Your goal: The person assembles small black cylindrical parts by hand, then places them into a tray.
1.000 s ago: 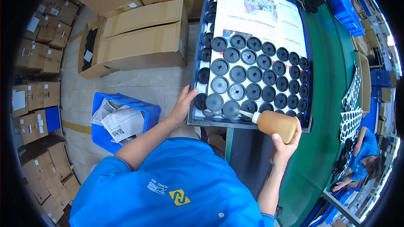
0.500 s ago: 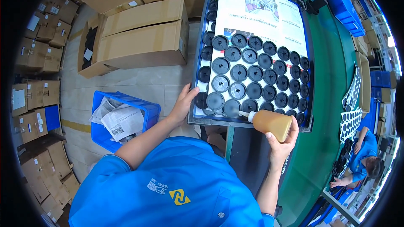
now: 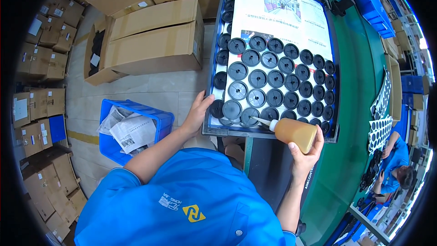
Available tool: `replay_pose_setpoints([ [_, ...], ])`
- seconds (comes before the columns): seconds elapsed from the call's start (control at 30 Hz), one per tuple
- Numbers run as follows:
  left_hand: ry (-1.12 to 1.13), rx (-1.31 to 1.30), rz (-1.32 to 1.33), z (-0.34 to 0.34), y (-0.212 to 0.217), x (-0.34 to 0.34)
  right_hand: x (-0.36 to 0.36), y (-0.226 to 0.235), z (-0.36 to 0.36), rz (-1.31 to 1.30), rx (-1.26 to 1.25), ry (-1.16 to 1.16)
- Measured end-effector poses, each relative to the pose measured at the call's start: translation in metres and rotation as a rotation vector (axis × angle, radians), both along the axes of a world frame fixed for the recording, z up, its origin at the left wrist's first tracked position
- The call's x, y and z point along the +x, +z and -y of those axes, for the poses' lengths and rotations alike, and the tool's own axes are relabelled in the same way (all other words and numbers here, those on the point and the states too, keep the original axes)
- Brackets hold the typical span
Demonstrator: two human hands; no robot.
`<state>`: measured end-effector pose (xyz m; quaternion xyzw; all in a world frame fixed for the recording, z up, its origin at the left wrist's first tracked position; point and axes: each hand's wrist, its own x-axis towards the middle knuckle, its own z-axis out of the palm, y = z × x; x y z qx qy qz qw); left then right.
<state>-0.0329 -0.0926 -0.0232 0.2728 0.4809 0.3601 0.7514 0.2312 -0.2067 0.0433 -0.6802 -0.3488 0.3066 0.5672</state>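
Note:
My right hand (image 3: 304,157) is wrapped around a squeeze bottle (image 3: 295,133) of amber liquid, tilted so its pale pointed nozzle reaches left. The nozzle tip is at the middle of a round black plastic disc (image 3: 249,116) in the near row; whether they touch I cannot tell. Several rows of similar black discs (image 3: 276,78) lie on newspaper (image 3: 314,20) in a dark-rimmed blue tray (image 3: 236,131). At the tray's near left side, my left hand (image 3: 196,114) grips the rim, thumb over the edge.
A blue bin (image 3: 136,105) holding crumpled newspaper stands on the floor at left. Cardboard boxes (image 3: 154,41) stand behind it and along the far left. Right of the tray runs a green work surface (image 3: 350,109). A co-worker in blue (image 3: 398,164) handles black parts at the far right.
The bottle has shifted slightly right, and its nozzle shows more clearly over the near disc. The tray's contents have slid very slightly left. The co-worker's arms have moved.

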Motion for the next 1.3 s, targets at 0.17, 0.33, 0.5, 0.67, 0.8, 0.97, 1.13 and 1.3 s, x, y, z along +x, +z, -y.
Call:
replay_pose_setpoints([
  [0.17,-0.006,0.018,-0.014,0.000,-0.005,-0.002,0.005,-0.005,0.007,0.076,-0.018,0.018],
  [0.33,0.025,0.006,0.006,0.001,-0.010,-0.003,0.010,-0.012,0.008,-0.778,0.003,-0.043],
  [0.5,0.063,0.036,0.060,0.002,-0.020,-0.002,-0.012,-0.008,-0.011,-0.768,0.076,-0.051],
  [0.67,0.067,0.033,0.055,0.003,-0.026,-0.002,-0.035,-0.006,-0.025,-0.161,0.052,0.060],
  [0.8,0.048,0.048,0.061,0.002,-0.025,-0.003,-0.037,-0.007,-0.027,-0.097,0.029,0.084],
  [0.97,0.076,0.039,0.066,0.003,-0.024,-0.002,-0.036,-0.008,-0.027,-0.073,0.018,0.099],
  [1.13,0.069,0.065,0.086,0.002,-0.019,-0.001,-0.035,-0.009,-0.027,-0.041,0.011,0.117],
  [1.3,0.072,0.047,0.100,0.002,-0.020,-0.001,-0.038,-0.012,-0.032,-0.042,0.019,0.114],
])
